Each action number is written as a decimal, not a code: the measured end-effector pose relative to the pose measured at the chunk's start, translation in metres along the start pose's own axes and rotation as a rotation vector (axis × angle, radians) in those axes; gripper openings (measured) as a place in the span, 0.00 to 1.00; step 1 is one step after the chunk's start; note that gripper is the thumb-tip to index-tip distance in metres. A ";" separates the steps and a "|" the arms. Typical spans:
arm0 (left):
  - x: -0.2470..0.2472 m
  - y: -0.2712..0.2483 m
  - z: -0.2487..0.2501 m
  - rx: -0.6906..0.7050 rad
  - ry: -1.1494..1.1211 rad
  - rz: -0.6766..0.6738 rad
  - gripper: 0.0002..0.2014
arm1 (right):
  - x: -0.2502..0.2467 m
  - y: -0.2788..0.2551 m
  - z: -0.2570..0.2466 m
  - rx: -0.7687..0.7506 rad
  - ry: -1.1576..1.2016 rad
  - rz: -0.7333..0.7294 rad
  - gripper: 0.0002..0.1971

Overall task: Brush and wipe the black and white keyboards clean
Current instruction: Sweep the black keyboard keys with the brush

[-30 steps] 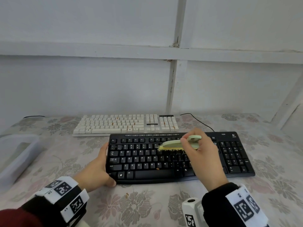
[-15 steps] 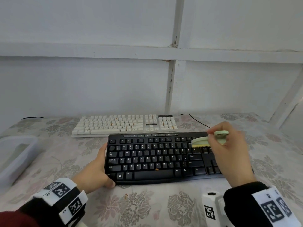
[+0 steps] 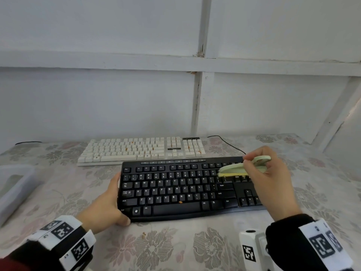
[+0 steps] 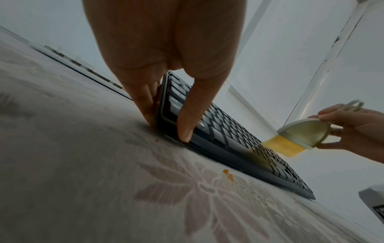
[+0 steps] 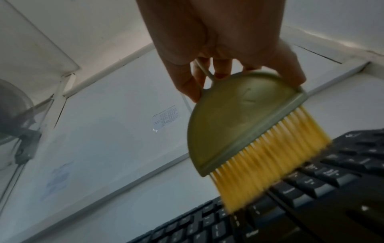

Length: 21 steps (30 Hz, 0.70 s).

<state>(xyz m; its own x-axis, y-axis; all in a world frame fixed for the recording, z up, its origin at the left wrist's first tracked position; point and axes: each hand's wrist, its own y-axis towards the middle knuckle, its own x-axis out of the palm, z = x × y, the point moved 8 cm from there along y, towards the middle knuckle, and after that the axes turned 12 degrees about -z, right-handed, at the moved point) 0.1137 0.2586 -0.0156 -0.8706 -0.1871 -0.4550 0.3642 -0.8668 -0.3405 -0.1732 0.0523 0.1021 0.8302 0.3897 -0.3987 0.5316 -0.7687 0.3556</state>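
Observation:
The black keyboard (image 3: 175,188) lies on the floral tablecloth in front of me, with an orange crumb (image 3: 180,202) near its space bar. My left hand (image 3: 105,204) pinches its left end, thumb (image 4: 187,125) on the front corner and fingers (image 4: 145,98) along the side. My right hand (image 3: 271,178) grips a pale green brush (image 3: 238,169) with yellow bristles (image 5: 270,164). The bristles touch the upper key rows at the right of the main block. The white keyboard (image 3: 140,149) lies just behind, speckled with orange crumbs.
A clear plastic container (image 3: 13,188) stands at the table's left edge. A black cable (image 3: 226,141) runs from behind the white keyboard toward the right. Orange crumbs (image 4: 228,175) lie on the cloth in front of the black keyboard. A white wall closes the back.
My right hand has swept the brush from the middle of the black keyboard to its upper right rows. The left hand has kept its hold on the left end.

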 end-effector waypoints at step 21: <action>0.002 -0.002 0.002 -0.016 0.005 0.007 0.63 | -0.062 0.002 0.023 0.008 -0.098 0.136 0.13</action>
<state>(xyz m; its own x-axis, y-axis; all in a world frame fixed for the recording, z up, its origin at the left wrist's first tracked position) 0.1111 0.2591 -0.0145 -0.8664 -0.1909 -0.4614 0.3756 -0.8581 -0.3501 -0.2275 0.0153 0.1079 0.8739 0.2308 -0.4278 0.4136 -0.8154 0.4051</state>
